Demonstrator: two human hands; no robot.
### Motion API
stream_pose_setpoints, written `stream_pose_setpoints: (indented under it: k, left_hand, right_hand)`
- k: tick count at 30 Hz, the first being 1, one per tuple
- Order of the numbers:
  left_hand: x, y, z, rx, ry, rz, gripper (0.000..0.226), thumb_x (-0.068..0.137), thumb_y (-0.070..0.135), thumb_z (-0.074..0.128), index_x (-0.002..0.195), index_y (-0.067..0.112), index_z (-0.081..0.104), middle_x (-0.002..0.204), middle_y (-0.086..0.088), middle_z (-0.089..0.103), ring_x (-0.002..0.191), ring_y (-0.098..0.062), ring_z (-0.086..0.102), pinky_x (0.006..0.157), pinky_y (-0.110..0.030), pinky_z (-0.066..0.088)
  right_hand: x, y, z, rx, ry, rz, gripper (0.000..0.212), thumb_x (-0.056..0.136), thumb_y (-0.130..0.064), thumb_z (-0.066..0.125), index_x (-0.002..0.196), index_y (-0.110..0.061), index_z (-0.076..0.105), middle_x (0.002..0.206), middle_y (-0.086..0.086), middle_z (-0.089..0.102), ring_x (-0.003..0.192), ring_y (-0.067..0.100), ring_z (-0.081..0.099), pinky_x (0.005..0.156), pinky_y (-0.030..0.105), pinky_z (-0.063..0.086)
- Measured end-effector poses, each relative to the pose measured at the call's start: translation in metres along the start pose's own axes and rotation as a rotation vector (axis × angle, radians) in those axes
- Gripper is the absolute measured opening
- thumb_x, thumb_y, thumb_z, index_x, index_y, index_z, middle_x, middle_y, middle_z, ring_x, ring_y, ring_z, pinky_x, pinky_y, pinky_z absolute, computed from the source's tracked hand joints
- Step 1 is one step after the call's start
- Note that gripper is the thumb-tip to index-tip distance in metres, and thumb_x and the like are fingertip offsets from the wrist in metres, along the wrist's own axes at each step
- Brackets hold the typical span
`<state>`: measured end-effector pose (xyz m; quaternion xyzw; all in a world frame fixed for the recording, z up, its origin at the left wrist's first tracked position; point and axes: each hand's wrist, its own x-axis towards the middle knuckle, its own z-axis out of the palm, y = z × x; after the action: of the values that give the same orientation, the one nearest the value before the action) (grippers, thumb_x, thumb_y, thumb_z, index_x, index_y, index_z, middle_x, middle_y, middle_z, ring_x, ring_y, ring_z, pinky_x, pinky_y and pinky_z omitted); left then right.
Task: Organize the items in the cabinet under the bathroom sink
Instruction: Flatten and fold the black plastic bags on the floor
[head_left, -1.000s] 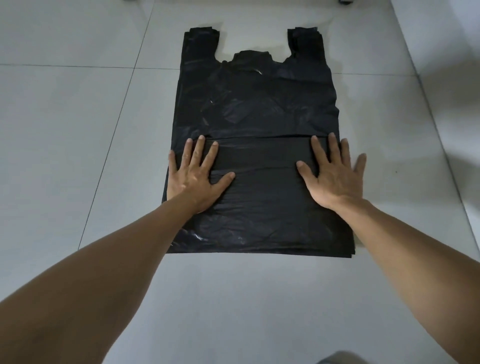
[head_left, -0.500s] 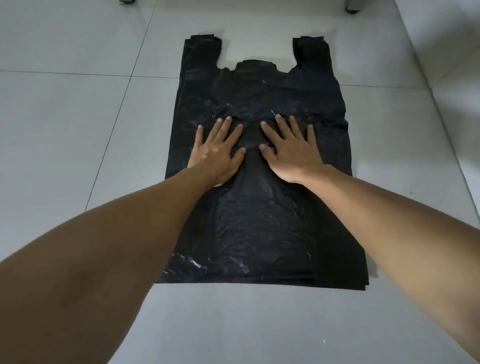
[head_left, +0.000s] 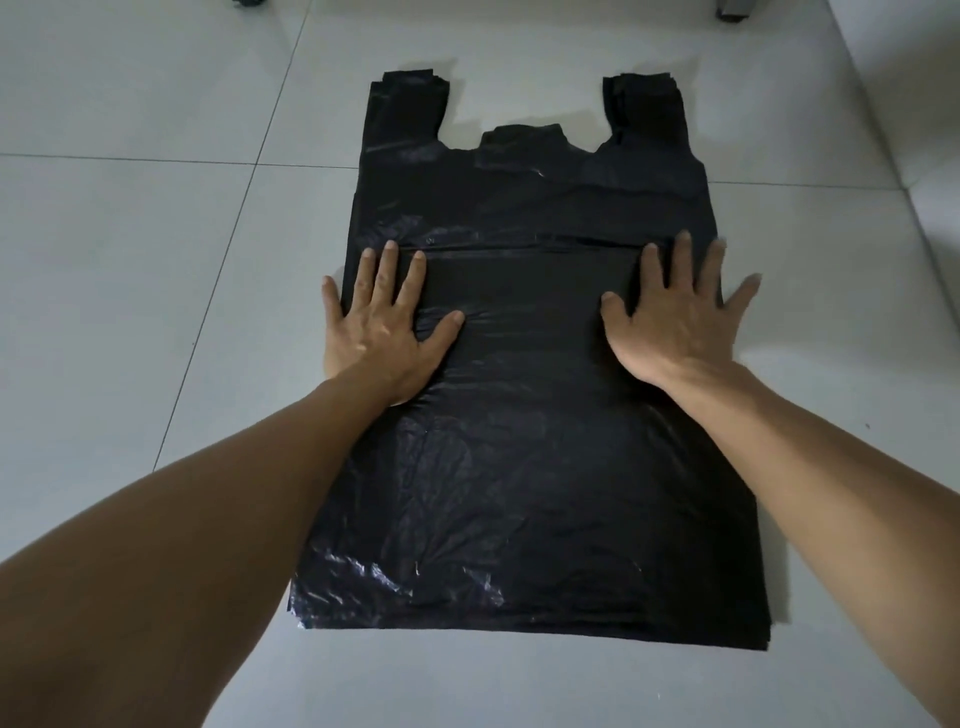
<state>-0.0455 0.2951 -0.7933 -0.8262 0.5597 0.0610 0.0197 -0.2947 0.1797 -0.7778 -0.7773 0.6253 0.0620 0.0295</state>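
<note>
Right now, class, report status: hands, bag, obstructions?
Left hand and right hand flat, fingers spread, pressing the black plastic bag. Bag flat on tiled floor. Nothing in the way.

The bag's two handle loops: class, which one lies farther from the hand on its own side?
The left handle loop. The left hand lies lower on the black bag than the right hand does below the right handle loop.
</note>
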Motion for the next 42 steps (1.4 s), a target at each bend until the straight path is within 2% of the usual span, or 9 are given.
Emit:
stream_pose_setpoints:
  k: [6, 12, 19, 22, 25, 31, 35, 38, 42]
  left_hand:
    - [0.000, 0.000, 0.000, -0.004, 0.005, -0.002, 0.078, 0.088, 0.074, 0.004, 0.154, 0.034, -0.009, 0.162, 0.003, -0.015, 0.149, -0.018, -0.015, 0.119, -0.054, -0.005]
    - [0.000, -0.001, 0.001, -0.011, 0.009, 0.002, 0.076, 0.089, 0.072, 0.005, 0.154, 0.034, -0.009, 0.162, 0.003, -0.014, 0.149, -0.018, -0.014, 0.119, -0.054, -0.005]
    - [0.000, 0.001, 0.001, 0.025, -0.001, -0.003, 0.077, 0.088, 0.072, 0.001, 0.154, 0.033, -0.011, 0.162, 0.003, -0.016, 0.149, -0.019, -0.015, 0.118, -0.055, -0.003]
    - [0.000, 0.001, 0.000, 0.025, -0.009, -0.002, 0.078, 0.088, 0.072, 0.001, 0.154, 0.033, -0.011, 0.162, 0.003, -0.015, 0.149, -0.020, -0.014, 0.118, -0.056, -0.003]
    - [0.000, 0.002, -0.006, 0.020, -0.041, 0.004, 0.079, 0.088, 0.072, 0.006, 0.155, 0.031, -0.006, 0.163, 0.001, -0.010, 0.150, -0.022, -0.010, 0.118, -0.058, -0.002]
    - [0.028, 0.025, -0.042, 0.179, 0.056, 0.055, 0.063, 0.092, 0.050, 0.031, 0.144, 0.014, 0.034, 0.151, -0.013, 0.032, 0.145, -0.030, 0.019, 0.117, -0.059, 0.006]
    - [0.062, 0.044, -0.042, -0.004, 0.042, 0.283, 0.059, 0.100, 0.036, 0.031, 0.154, 0.017, 0.016, 0.162, -0.008, 0.009, 0.150, -0.024, 0.003, 0.121, -0.051, 0.005]
    - [0.083, 0.054, -0.031, 0.028, -0.036, 0.422, 0.057, 0.104, 0.040, 0.020, 0.156, 0.024, 0.004, 0.164, -0.002, -0.005, 0.150, -0.019, -0.006, 0.121, -0.049, 0.002]
    - [0.099, 0.030, -0.019, 0.023, -0.038, 0.312, 0.064, 0.099, 0.058, 0.013, 0.155, 0.031, -0.003, 0.163, 0.002, -0.010, 0.149, -0.016, -0.012, 0.120, -0.050, -0.006]
  right_hand:
    - [0.014, -0.078, -0.001, 0.062, -0.006, -0.386, 0.067, 0.098, -0.064, 0.016, 0.157, -0.034, 0.004, 0.166, 0.003, -0.006, 0.151, 0.031, -0.011, 0.117, 0.064, -0.004]
    - [0.033, -0.025, 0.007, 0.084, -0.002, -0.205, 0.075, 0.089, -0.078, 0.006, 0.155, -0.043, 0.000, 0.166, -0.002, -0.006, 0.152, 0.026, -0.009, 0.118, 0.061, -0.004]
    - [0.053, 0.021, -0.001, 0.060, -0.063, 0.039, 0.077, 0.091, -0.073, 0.007, 0.157, -0.035, -0.003, 0.166, 0.002, -0.009, 0.151, 0.033, -0.013, 0.114, 0.068, -0.006]
    - [0.054, -0.014, -0.010, 0.069, 0.039, -0.094, 0.072, 0.096, -0.065, 0.012, 0.158, -0.028, 0.001, 0.165, 0.007, -0.008, 0.150, 0.036, -0.014, 0.114, 0.067, -0.008]
    - [0.049, -0.041, -0.003, 0.108, -0.023, -0.235, 0.069, 0.096, -0.066, 0.010, 0.157, -0.034, 0.000, 0.166, 0.003, -0.008, 0.151, 0.033, -0.012, 0.116, 0.065, -0.006]
    - [0.047, -0.043, 0.005, 0.088, -0.003, -0.208, 0.071, 0.094, -0.068, 0.008, 0.156, -0.036, 0.001, 0.166, 0.000, -0.004, 0.152, 0.030, -0.007, 0.117, 0.063, -0.004]
    - [0.046, -0.044, 0.007, 0.092, 0.011, -0.207, 0.070, 0.094, -0.068, 0.008, 0.156, -0.037, 0.001, 0.166, -0.001, -0.004, 0.152, 0.029, -0.008, 0.118, 0.062, -0.003]
    - [0.048, -0.043, 0.008, 0.070, 0.018, -0.201, 0.070, 0.094, -0.068, 0.006, 0.156, -0.037, -0.001, 0.166, -0.001, -0.005, 0.152, 0.029, -0.008, 0.118, 0.062, -0.003]
    - [0.048, -0.043, 0.009, 0.066, 0.030, -0.215, 0.071, 0.093, -0.069, 0.003, 0.156, -0.037, -0.001, 0.166, 0.000, -0.004, 0.152, 0.029, -0.007, 0.118, 0.062, -0.002]
